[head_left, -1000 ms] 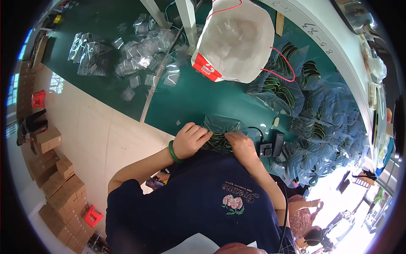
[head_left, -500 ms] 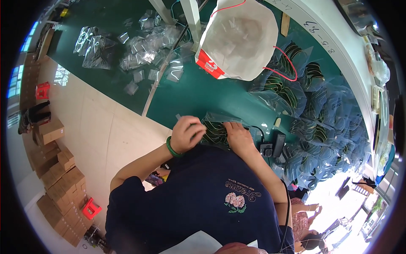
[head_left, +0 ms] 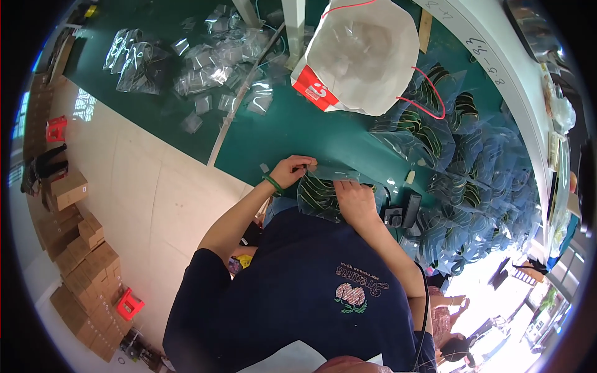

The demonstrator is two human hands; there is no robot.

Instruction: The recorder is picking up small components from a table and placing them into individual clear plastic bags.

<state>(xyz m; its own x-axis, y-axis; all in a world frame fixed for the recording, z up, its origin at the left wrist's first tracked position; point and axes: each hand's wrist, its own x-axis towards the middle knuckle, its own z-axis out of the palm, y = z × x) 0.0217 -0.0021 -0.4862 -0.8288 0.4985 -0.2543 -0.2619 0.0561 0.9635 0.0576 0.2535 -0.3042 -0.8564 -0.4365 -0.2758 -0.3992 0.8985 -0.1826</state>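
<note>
A clear plastic bag [head_left: 318, 198] with dark, gold-edged curved pieces inside lies at the table's near edge, right in front of my body. My left hand [head_left: 292, 172], wearing a green bangle, pinches the bag's far left corner by its clear flap. Across the bag's right side sits my right hand [head_left: 356, 199], its fingers bent together over the upper edge and gripping it. The thumb of that hand is hidden. Just right of it are a black power adapter [head_left: 410, 210] and a plug with a cable.
A big white paper bag [head_left: 367, 59] with red handles stands on the green table [head_left: 280, 133]. Many filled bags [head_left: 479, 180] are heaped at right. Small clear packets [head_left: 211, 68] lie at far left. Cartons [head_left: 87, 267] and a red stool [head_left: 130, 304] stand on the floor.
My left hand has moved up and right, from hovering beside the bag to its far corner, where it pinches the flap. The right hand stays on the bag.
</note>
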